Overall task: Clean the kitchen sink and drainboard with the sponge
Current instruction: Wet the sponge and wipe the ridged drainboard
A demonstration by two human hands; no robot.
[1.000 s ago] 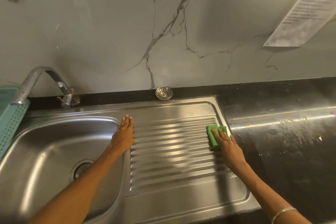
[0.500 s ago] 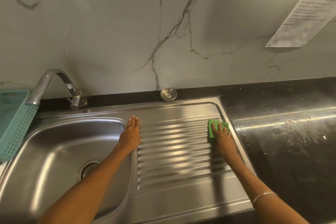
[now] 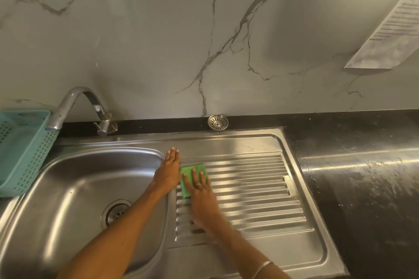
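Grey marble-look wall panelling (image 3: 136,41), dark-veined, backs our worktop, with a printed paper sheet (image 3: 390,27) fixed to it at the upper right. Below it we list one stainless steel sink (image 3: 74,188), its basin holding nothing that we can see but the round drain fitting (image 3: 116,212) in its floor. Adjoining it on the right: one ribbed steel drainboard (image 3: 256,190), set into a black countertop (image 3: 362,188) that shows pale smears. At the back edge we note a curved metal tap (image 3: 74,106) reaching toward the basin, and a loose round strainer (image 3: 218,122) propped against the wall. One teal perforated plastic basket (image 3: 25,149) stands at the far left; its contents we cannot tell. Our left hand (image 3: 169,171) lies flat on the strip between basin and drainboard, fingers straight and close together. Our right hand (image 3: 200,195), ring on one finger and a thin bangle (image 3: 263,268) at the wrist, presses the green sponge (image 3: 193,171) onto the left end of the ribs, fingers straight and slightly spread over it. Sponge and left hand sit just beside each other, apparently touching.
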